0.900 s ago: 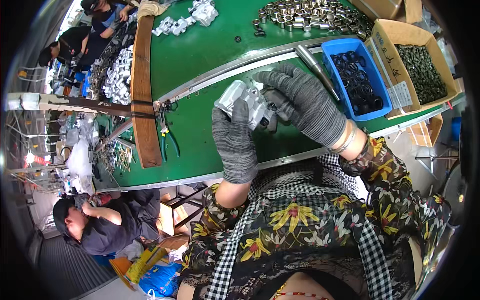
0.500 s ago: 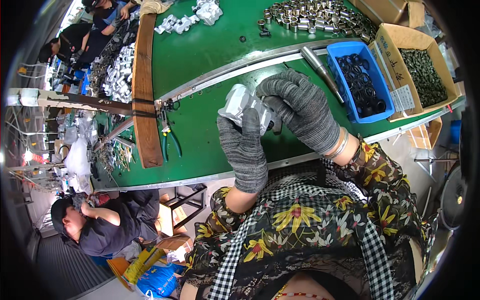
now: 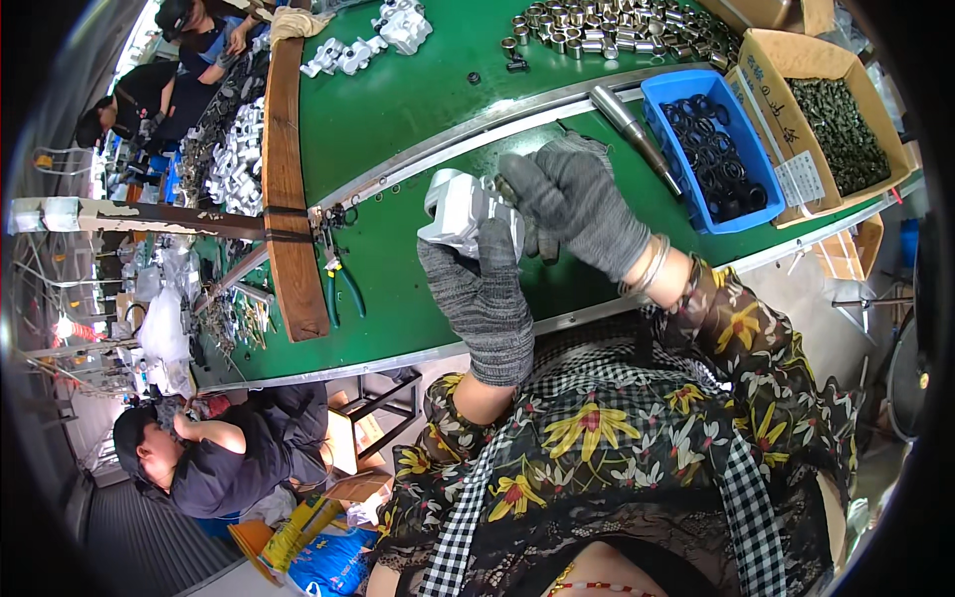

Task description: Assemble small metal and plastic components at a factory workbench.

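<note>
My left hand (image 3: 481, 303), in a dark grey knit glove, is closed round a silver cast-metal housing (image 3: 460, 209) and holds it up over the green bench. The thumb lies across the front of the part. My right hand (image 3: 587, 207), gloved alike, is at the housing's right side with its fingers bent into a pinch. Something small and dark shows by its fingertips, too blurred to name. Beyond that hand lies a thick steel rod (image 3: 637, 137) with a narrower end. Black rubber rings (image 3: 714, 149) fill a blue bin (image 3: 708, 227) to the right.
A cardboard box (image 3: 796, 55) of small dark parts stands beyond the bin. Metal sleeves (image 3: 597, 28) and silver castings (image 3: 403, 25) lie at the back. Green-handled pliers (image 3: 343, 289) lie beside a wooden board (image 3: 284, 179). Co-workers sit at the left.
The housing and my left hand have shifted slightly left and tilted. My right hand has turned, its fingers now bent over the housing's upper right side.
</note>
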`<state>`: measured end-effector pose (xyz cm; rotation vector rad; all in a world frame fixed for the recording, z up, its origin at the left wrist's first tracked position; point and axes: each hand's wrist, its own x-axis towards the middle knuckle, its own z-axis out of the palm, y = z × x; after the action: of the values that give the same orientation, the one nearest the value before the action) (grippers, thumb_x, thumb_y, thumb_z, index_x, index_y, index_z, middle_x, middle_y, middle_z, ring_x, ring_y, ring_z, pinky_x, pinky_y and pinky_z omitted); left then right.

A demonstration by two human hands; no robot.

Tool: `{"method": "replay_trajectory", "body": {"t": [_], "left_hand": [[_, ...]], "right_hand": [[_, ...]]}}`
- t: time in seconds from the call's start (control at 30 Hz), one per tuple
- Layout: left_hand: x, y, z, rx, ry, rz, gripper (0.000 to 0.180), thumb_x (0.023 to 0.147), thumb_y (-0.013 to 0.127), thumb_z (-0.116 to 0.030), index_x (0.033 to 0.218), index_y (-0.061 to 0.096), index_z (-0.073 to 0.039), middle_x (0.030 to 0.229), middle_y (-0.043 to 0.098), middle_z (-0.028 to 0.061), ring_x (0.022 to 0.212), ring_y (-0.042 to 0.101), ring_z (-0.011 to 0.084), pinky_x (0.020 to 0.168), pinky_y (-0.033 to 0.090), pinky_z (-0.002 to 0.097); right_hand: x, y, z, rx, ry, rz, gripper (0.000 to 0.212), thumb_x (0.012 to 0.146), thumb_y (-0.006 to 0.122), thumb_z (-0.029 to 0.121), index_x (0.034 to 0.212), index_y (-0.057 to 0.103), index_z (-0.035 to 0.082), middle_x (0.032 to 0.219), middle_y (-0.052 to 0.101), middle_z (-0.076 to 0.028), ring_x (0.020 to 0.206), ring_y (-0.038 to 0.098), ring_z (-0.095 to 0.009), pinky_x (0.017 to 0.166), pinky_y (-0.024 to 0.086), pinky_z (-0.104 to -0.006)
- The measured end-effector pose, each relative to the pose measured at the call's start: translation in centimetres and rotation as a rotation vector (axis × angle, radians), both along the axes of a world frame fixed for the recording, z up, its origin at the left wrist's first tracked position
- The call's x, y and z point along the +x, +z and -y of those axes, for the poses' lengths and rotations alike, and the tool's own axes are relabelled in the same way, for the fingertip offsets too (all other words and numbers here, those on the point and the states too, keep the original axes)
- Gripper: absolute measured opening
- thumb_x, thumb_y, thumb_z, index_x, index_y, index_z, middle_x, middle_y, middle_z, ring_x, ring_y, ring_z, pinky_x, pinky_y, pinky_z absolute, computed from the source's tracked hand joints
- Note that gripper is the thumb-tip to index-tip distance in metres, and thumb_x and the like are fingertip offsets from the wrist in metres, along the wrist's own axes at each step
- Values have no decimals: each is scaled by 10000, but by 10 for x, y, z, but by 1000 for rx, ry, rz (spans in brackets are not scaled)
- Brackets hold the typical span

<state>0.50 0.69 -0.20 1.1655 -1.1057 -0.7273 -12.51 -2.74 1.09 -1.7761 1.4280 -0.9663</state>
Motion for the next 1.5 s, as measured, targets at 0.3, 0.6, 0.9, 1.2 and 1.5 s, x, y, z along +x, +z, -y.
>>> {"method": "replay_trajectory", "body": {"t": [0.3, 0.6, 0.9, 1.2, 1.5], "left_hand": [[0, -7, -1, -27, 26, 99, 416, 930, 641, -268, 1202, 509, 18, 1082, 587, 100, 932, 558, 153, 828, 471, 298], [17, -8, 11, 87, -92, -14, 404, 926, 627, -189, 1270, 500, -21, 1117, 587, 131, 945, 601, 213, 814, 497, 350], [24, -21, 12, -286, -41, 636, 465, 879, 622, -29, 1320, 486, -91, 1165, 570, 194, 975, 614, 320, 812, 507, 413], [-1, 1, 0, -62, 1, 43, 436, 919, 655, -249, 1221, 499, 24, 1139, 583, 124, 977, 584, 180, 841, 487, 311], [-6, 6, -2, -18, 17, 32, 462, 904, 669, -246, 1240, 489, 14, 1170, 576, 124, 1052, 556, 188, 903, 467, 324]], "right_hand": [[7, -1, 5, -15, -35, 305, 280, 892, 674, 295, 1001, 675, 37, 740, 662, -48, 675, 633, -110, 651, 514, -258], [3, -11, 5, -102, -55, 493, 213, 870, 701, 171, 1040, 671, 46, 792, 674, -42, 701, 638, -89, 659, 554, -277], [-1, 6, 1, -647, -100, -188, 215, 797, 695, 51, 1011, 682, 47, 911, 649, -115, 764, 636, -215, 681, 518, -314], [0, 1, -3, -439, -117, 229, 247, 752, 722, 111, 996, 687, 93, 897, 683, -58, 754, 662, -251, 703, 524, -344], [1, -1, -1, -618, -235, -152, 214, 823, 651, 314, 972, 689, 166, 900, 677, -31, 740, 653, -225, 686, 476, -383]]}}
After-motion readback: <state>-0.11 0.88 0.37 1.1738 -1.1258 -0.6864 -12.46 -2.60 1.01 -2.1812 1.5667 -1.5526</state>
